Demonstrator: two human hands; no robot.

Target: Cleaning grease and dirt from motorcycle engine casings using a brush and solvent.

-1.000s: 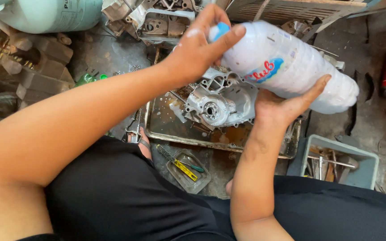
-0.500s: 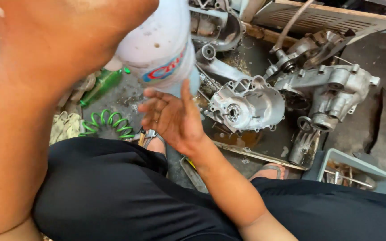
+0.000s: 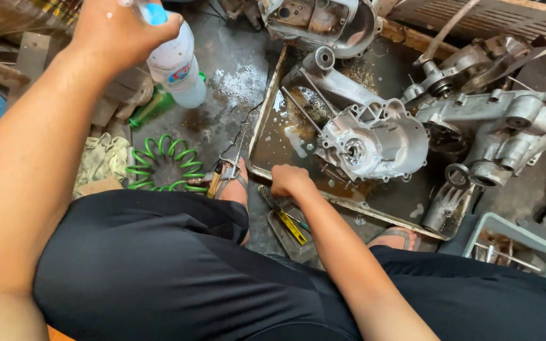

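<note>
Gripping a white plastic bottle (image 3: 175,60) with a blue cap, the left hand (image 3: 118,31) has its fingers wrapped round the neck, above the wet floor. A red-and-blue label bands the bottle. The right hand (image 3: 291,181), fingers curled shut, rests on the rim of the oily metal tray (image 3: 261,136) holding a grey engine casing (image 3: 374,140).

We are seeing bare wet floor (image 3: 235,82) lying open between the green coiled hose (image 3: 159,165) and the metal tray (image 3: 261,129); inside it, the engine casing (image 3: 374,140) is crowding the right side.
</note>
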